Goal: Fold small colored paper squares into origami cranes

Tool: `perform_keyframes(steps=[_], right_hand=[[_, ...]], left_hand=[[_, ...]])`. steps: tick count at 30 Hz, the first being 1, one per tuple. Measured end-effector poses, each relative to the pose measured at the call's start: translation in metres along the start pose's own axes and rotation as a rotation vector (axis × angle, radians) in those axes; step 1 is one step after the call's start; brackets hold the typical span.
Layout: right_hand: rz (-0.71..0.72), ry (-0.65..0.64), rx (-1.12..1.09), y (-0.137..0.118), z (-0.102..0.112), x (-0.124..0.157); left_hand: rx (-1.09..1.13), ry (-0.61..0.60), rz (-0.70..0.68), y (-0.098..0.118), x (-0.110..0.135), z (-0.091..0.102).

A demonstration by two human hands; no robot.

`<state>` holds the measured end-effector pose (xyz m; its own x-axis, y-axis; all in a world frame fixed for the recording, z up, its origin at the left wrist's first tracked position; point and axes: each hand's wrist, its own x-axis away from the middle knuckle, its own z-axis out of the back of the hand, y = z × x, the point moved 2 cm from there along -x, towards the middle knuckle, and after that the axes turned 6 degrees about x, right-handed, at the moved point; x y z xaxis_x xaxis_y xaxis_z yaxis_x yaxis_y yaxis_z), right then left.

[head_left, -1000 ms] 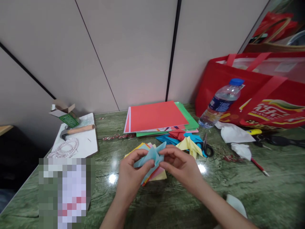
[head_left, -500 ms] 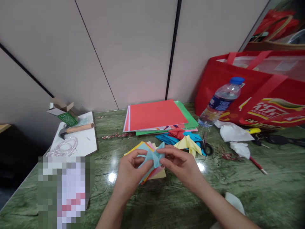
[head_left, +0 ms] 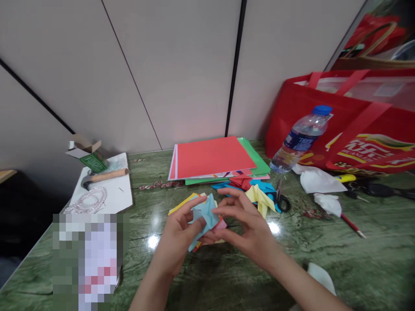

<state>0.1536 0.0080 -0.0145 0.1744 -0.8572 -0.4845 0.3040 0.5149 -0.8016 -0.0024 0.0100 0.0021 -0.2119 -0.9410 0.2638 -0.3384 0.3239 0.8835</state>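
Note:
My left hand is closed on a light blue folded paper, its thumb lying on the near face. The paper shows several creased, pointed flaps. At its right side is my right hand, with the fingers spread; its fingertips are at the paper's edge, and I cannot tell if they touch. Beneath both hands lies a pile of small coloured paper sheets, partly hidden. Just beyond my right hand are a pale yellow folded paper, blue and red folded papers and dark-handled scissors.
Large coloured sheets are stacked against the wall. To the right stand a water bottle and a red bag, with crumpled tissues before them. On a white board at left lie a hammer and a bead string.
My right fingers have let go of the folded paper and spread apart. The paper has turned in my left hand, so more of its folded face shows.

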Motion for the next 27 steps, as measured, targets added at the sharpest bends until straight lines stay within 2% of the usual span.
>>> perform_keyframes(steps=[4,7,14,20,27], right_hand=[[0.168,0.090,0.140,-0.007,0.003,-0.002],[0.235,0.110,0.157,-0.009,0.003,-0.002],[0.181,0.175,0.130,-0.010,0.003,-0.002],[0.200,0.203,0.149,-0.013,0.004,-0.002],[0.202,0.233,0.166,-0.015,0.004,-0.003]], left_hand=[[0.079,-0.099,0.135,-0.006,0.000,-0.002],[0.071,-0.129,0.184,-0.010,-0.001,-0.004],[0.032,-0.105,0.138,-0.013,-0.003,-0.002],[-0.073,0.007,0.129,-0.012,-0.004,-0.004],[-0.106,0.006,0.122,-0.014,-0.004,-0.002]])
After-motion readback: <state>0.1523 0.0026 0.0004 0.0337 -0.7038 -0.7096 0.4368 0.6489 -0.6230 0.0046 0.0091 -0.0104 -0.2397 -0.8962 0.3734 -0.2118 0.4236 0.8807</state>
